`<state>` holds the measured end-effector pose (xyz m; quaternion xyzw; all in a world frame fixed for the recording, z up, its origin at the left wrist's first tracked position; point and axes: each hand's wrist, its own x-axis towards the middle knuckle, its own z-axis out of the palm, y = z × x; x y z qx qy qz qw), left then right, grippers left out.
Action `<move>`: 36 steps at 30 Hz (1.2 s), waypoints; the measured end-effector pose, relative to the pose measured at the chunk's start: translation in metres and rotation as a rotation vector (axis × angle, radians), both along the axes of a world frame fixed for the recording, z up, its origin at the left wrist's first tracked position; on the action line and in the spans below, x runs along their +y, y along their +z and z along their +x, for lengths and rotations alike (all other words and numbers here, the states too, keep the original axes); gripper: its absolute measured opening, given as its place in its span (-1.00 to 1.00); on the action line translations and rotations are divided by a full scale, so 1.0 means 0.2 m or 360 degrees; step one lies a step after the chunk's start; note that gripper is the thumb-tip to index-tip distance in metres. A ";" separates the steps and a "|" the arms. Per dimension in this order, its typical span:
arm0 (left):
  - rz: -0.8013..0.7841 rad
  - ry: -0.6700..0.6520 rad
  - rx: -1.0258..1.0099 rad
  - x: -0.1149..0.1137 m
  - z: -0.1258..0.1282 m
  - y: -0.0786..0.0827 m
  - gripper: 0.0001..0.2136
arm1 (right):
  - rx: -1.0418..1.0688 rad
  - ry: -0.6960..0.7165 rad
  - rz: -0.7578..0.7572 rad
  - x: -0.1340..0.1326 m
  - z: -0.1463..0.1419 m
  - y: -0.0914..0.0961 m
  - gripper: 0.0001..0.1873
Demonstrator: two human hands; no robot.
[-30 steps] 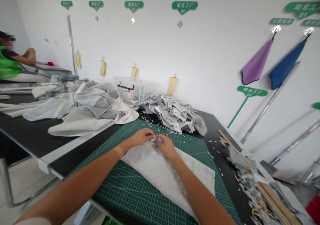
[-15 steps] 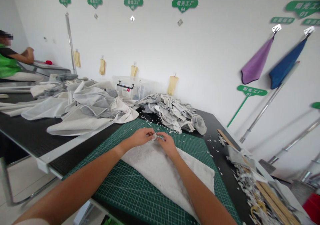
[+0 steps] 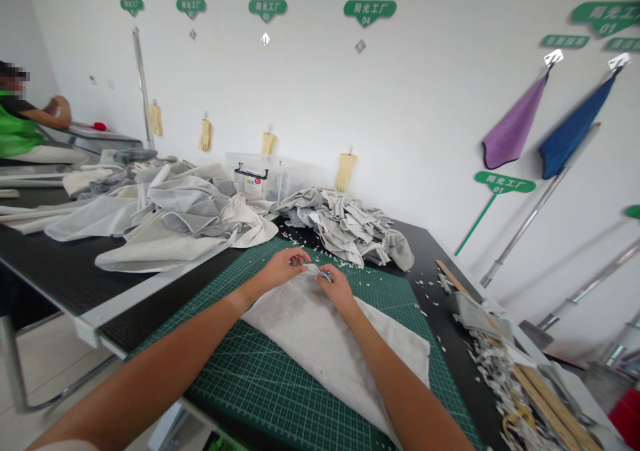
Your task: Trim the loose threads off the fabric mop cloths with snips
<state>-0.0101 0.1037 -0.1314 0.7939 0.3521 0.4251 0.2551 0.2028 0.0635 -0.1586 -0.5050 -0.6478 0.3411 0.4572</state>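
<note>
A light grey cloth [image 3: 320,334] lies folded on the green cutting mat [image 3: 235,377], its top edge lifted a little between my hands. My left hand [image 3: 286,267] is closed in a pinch on that edge, on the left. Just to the right, my right hand [image 3: 334,284] is closed around a small slim bluish tool [image 3: 326,276]; most of it is hidden by the fingers, so its kind cannot be made out. The right fingertips touch the same cloth edge. A short stretch of edge shows between the two hands.
Behind the mat lies a heap of grey cloth pieces [image 3: 345,224] with scattered scraps. Larger cloths [image 3: 190,204] are piled left, before a clear plastic box [image 3: 250,181]. Wooden strips [image 3: 545,397] and shreds [image 3: 490,354] lie along the right edge. Another person [image 3: 25,121] sits far left.
My left hand has shifted slightly up and left, and the gap between my hands is wider. More of the cloth edge shows between them. My right hand has moved slightly right.
</note>
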 end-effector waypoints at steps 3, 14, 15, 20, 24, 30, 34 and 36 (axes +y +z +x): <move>-0.0053 -0.0136 -0.0008 -0.02 0.00 0.00 -0.80 | 0.0222 0.0097 -0.0202 -0.02 -0.01 0.03 -0.61; -0.0101 -0.0242 0.0022 -0.04 0.02 -0.01 -0.85 | 0.0224 0.0256 -0.0174 -0.05 0.00 0.06 -0.69; -0.0115 -0.0214 0.0026 -0.02 0.02 -0.02 -0.83 | 0.0181 0.0223 -0.0143 -0.05 0.00 0.05 -0.69; -0.0221 -0.0139 0.0125 0.02 0.01 -0.08 -0.73 | 0.0013 0.0068 0.0052 -0.04 0.01 0.04 -0.75; -0.0227 -0.0138 0.0290 0.03 0.00 -0.09 -0.60 | -0.0087 0.0021 0.0140 -0.04 0.01 0.04 -0.76; -0.0287 -0.0267 0.0149 0.03 0.01 -0.10 -0.62 | -0.0182 0.0014 0.0214 -0.04 0.00 0.04 -0.72; -0.0331 -0.0335 0.0033 0.02 0.01 -0.10 -0.69 | -0.0179 0.0039 0.0218 -0.04 0.00 0.04 -0.71; -0.0327 -0.0344 0.0012 0.02 0.02 -0.10 -0.72 | -0.0125 0.0006 0.0174 -0.03 0.00 0.04 -0.68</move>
